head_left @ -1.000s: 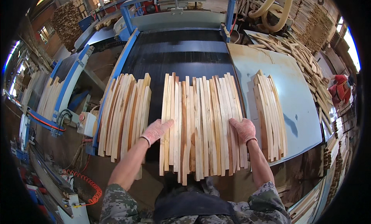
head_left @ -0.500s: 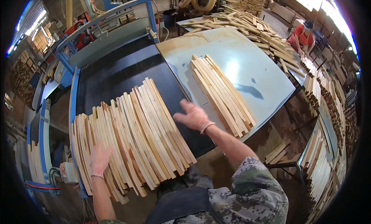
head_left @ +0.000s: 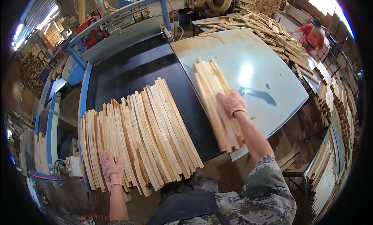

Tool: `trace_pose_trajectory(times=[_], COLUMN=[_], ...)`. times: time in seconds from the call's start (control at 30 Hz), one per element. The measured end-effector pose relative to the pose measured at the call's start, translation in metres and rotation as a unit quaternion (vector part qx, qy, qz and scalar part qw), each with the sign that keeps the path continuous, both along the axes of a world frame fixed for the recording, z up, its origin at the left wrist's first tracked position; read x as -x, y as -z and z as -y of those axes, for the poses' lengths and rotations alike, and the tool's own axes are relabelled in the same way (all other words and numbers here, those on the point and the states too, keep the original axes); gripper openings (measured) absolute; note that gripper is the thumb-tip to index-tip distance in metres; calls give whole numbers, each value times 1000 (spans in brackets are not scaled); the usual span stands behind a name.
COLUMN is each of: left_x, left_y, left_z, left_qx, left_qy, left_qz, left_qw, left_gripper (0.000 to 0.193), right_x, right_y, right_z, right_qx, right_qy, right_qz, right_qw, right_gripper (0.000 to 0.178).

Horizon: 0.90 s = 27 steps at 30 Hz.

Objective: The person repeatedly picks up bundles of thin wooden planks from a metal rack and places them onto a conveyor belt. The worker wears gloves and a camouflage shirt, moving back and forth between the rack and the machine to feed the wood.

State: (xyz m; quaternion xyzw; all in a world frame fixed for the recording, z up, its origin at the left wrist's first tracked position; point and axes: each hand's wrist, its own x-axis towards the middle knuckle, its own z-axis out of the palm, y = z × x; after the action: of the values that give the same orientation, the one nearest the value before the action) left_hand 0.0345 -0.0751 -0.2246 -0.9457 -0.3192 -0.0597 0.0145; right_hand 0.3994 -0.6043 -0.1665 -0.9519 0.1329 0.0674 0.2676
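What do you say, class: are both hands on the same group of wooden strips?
No: the left hand touches the wide row of wooden strips, the right hand a separate, narrower bundle.

A white glare [head_left: 246, 74] shines on the pale table [head_left: 283, 95]. Beyond its right corner, a bright opening [head_left: 325, 4] admits light; far to its left, a ribbed roof [head_left: 34, 14] slopes. Brown floor [head_left: 217, 168] lies before it, a bluish side table [head_left: 339, 133] to its right.

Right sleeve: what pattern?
Right sleeve: pixelated camouflage, greens and greys; best seen in the head view.
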Motion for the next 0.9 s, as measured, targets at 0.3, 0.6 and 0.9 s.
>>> trace_pose_trajectory(times=[0.3,0.6,0.9], left_x=[1,-1,-3], left_y=[1,-10,-13], left_z=[0,7,11], left_qx=[-14,-11,-15], left_qy=[25,19,20], left_qz=[26,16,14], left_qw=[999,1000,1000], left_gripper=[71,70,71], right_x=[9,-13,-13], right_y=[13,37,21], right_z=[-65,-45,-51], right_qx=[-60,-227,-82], right_qy=[-204,-156,-221], right_qz=[-5,-54,8], right_qw=[977,960,972], right_gripper=[80,67,42])
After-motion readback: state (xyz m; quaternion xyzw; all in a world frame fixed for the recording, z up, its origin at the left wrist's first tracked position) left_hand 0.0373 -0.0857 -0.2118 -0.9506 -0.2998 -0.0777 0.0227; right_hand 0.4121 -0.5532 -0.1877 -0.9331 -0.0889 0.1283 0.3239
